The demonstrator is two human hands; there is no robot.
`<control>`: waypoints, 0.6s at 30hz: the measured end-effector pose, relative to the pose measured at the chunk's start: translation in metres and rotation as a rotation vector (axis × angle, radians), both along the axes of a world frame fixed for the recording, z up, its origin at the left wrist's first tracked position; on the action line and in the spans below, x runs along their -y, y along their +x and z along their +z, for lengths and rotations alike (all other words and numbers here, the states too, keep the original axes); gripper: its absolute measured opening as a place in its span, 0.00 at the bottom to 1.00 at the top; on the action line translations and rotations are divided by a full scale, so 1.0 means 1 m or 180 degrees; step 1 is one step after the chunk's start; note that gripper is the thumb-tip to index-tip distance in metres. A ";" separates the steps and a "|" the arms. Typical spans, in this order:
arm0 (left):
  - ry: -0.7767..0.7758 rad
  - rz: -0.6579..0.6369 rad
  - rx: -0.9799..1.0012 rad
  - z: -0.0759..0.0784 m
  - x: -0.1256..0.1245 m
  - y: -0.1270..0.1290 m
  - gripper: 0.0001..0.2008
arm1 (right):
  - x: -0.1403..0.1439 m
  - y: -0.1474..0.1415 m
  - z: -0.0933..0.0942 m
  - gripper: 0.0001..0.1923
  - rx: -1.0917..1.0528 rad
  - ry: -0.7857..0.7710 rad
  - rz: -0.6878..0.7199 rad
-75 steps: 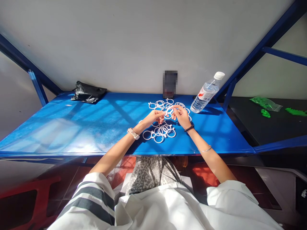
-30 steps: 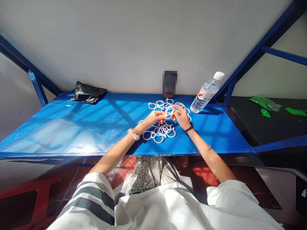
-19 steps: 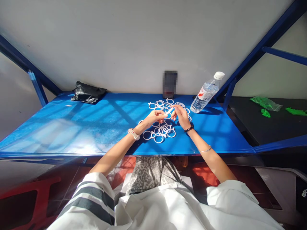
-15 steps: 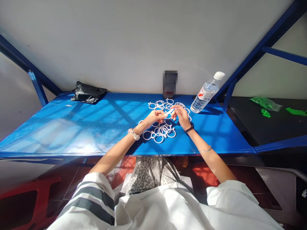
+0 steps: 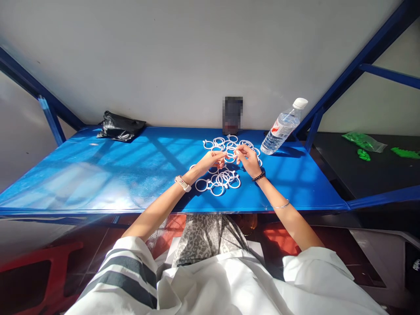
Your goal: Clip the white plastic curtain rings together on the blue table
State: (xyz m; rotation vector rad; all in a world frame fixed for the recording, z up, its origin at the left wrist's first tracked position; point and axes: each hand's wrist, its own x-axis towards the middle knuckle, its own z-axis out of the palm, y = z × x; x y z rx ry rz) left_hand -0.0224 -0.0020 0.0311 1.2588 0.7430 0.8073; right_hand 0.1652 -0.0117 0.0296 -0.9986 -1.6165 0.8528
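While sunlight stripes the blue table (image 5: 147, 175), white lettering on a black object (image 5: 411, 286) at the right edge is too small to read. On the tabletop, the water bottle (image 5: 274, 142) bears a red-and-white label (image 5: 281, 129), its print equally illegible. Beside it, the left hand (image 5: 211, 160) pinches a white ring (image 5: 231, 148) above other rings (image 5: 223, 178); whether the right hand (image 5: 248, 161) grips or merely touches it, I cannot tell.
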 end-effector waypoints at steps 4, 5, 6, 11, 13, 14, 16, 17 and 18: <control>-0.0040 0.0034 0.0060 0.002 0.001 0.000 0.19 | 0.000 0.000 0.000 0.16 0.0098 0.0062 -0.0056; -0.0042 0.0030 0.0062 0.002 0.001 0.000 0.19 | 0.000 0.000 0.000 0.15 0.0120 0.0077 -0.0057; -0.0038 0.0026 0.0060 0.002 0.001 0.000 0.19 | 0.000 0.000 0.000 0.15 0.0135 0.0084 -0.0057; -0.0015 -0.0058 -0.0022 0.000 0.000 0.000 0.18 | 0.002 -0.001 0.002 0.14 0.0072 0.0105 -0.0039; -0.0043 -0.0070 -0.0071 -0.001 -0.001 0.000 0.18 | 0.002 -0.001 0.003 0.13 0.0053 0.0149 -0.0037; -0.0060 -0.0067 -0.0087 -0.001 -0.001 0.000 0.18 | 0.002 -0.001 0.003 0.13 0.0056 0.0173 -0.0039; -0.0081 -0.0075 -0.0099 -0.001 -0.002 0.000 0.18 | 0.002 -0.001 0.002 0.13 0.0082 0.0214 -0.0041; -0.0081 -0.0086 -0.0098 -0.001 -0.002 0.000 0.17 | 0.002 -0.001 0.001 0.13 0.0101 0.0227 -0.0042; -0.0075 -0.0088 -0.0096 -0.001 -0.001 0.000 0.17 | 0.001 0.000 0.000 0.12 0.0119 0.0239 -0.0050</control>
